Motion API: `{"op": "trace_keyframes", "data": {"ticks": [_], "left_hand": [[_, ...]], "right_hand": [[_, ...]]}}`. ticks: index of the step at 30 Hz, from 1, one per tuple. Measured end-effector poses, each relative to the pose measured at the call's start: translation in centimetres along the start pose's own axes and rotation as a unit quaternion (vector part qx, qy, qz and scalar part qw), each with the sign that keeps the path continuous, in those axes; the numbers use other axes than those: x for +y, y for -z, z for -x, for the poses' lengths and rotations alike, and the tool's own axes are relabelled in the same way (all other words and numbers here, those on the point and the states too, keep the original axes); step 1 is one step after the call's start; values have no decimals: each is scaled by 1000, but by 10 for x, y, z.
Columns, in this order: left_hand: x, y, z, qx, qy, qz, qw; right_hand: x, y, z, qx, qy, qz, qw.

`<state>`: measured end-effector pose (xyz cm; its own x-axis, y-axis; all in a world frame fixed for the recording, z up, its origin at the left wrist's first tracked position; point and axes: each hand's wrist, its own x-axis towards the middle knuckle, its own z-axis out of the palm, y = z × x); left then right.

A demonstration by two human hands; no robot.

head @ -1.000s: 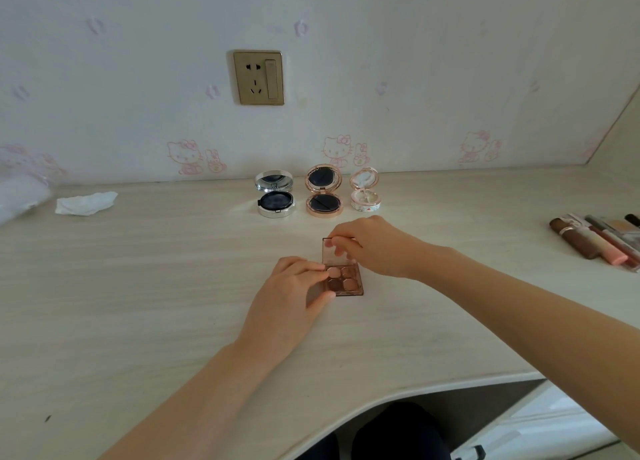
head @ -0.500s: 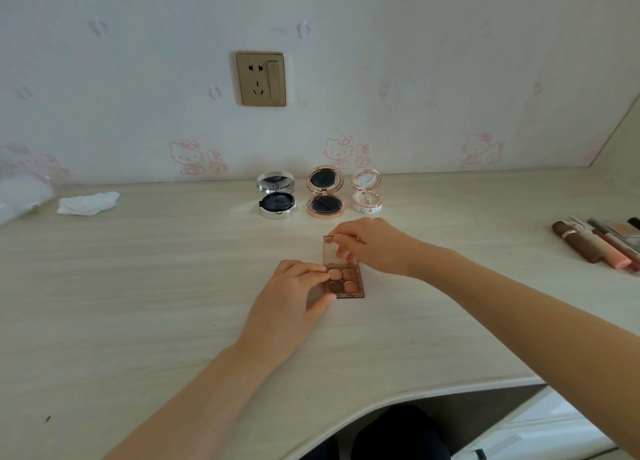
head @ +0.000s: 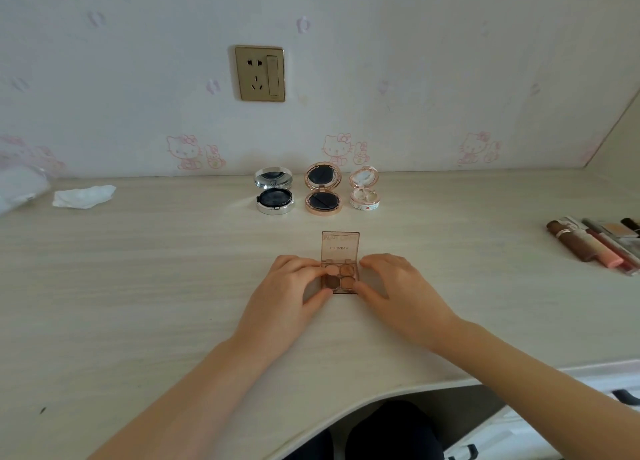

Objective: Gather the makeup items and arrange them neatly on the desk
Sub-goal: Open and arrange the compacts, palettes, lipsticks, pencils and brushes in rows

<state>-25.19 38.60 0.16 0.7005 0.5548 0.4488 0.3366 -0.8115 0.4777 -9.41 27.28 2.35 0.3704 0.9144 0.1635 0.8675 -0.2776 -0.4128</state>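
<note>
1. The fingers (head: pixel 313 269) of the left hand (head: pixel 287 295) curled over the left edge of the eyeshadow palette (head: pixel 341 279), fingertips on the pans and thumb at the near left corner, gripping it.
2. The right hand (head: pixel 398 288) held the palette's right side, its thumb pressed to the near right corner and its curled fingers beside the far right edge.
3. The palette lay flat on the pale wood-grain surface (head: pixel 138 286) between both hands, its tinted clear lid (head: pixel 340 246) standing open and upright at the far edge, with four brownish pans showing.
4. Beyond the palette, well apart from it, three round compacts stood in a row near the wall, all open with lids raised: a silver compact (head: pixel 274 196) on the left, a rose-gold compact (head: pixel 323 194) in the middle, and a small pale floral compact (head: pixel 364 193) on the right.
5. At the far right of the surface lay a cluster of tube-shaped makeup items (head: pixel 595 246), side by side, brown and pink among them; their exact kinds could not be told.
6. At the far left lay a crumpled white tissue (head: pixel 84 196), with a blurred white object (head: pixel 19 187) at the frame edge.
7. A gold wall socket (head: pixel 259 74) sat above the compacts on cartoon-cat wallpaper.
</note>
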Motion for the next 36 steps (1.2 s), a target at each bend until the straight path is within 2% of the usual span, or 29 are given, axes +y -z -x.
{"op": "trace_keyframes", "data": {"ticks": [7,18,29,36], "left_hand": [[3,2,0,-14,4,2,1000],[3,11,-7,-31,70,10,997],[-44,31,-31,-37,93,-44,994],[-70,34,-46,-25,117,-1,993]], "right_hand": [[-1,-10,4,19,24,14,999],[-7,-19,-17,2,37,39,999],[-33,-30,-77,-42,87,31,995],[-37,-39,-102,-64,96,31,993]]}}
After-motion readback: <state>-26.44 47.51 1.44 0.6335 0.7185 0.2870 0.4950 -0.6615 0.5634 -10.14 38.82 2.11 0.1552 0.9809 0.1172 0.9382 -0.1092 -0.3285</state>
